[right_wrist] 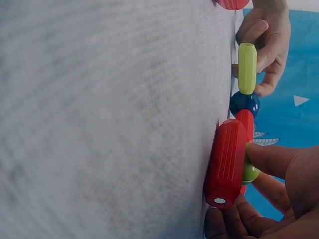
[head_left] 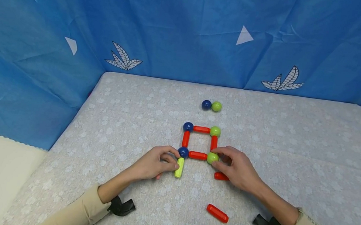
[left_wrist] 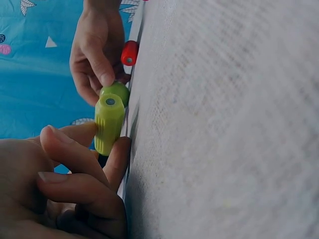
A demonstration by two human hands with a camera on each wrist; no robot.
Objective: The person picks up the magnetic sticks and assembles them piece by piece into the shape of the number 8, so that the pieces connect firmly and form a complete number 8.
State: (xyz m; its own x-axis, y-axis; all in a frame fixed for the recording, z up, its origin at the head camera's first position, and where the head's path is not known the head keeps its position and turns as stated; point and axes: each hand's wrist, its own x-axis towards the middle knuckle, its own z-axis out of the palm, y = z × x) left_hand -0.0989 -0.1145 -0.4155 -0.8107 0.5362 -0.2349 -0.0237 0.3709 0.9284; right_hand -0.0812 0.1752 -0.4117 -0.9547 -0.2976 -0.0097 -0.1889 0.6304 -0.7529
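Observation:
Red magnetic rods (head_left: 198,155) and balls at the corners form a flat square on the cloth. A yellow-green magnetic rod (head_left: 179,168) extends toward the person from the near-left blue ball (head_left: 183,152). My left hand (head_left: 156,161) pinches this rod, one fingertip close to the ball. My right hand (head_left: 237,167) holds the near-right green ball (head_left: 212,158) between thumb and fingers. Beneath that hand lies a loose red rod (right_wrist: 225,164), partly hidden from the head view. The far corners are a blue ball (head_left: 188,127) and a green ball (head_left: 215,131).
Beyond the square, a second blue ball (head_left: 206,105) and green ball (head_left: 216,106) sit side by side. Another red rod (head_left: 217,213) lies nearer the person, between the forearms. Blue curtain (head_left: 189,32) borders the back of the patterned tablecloth (head_left: 128,103).

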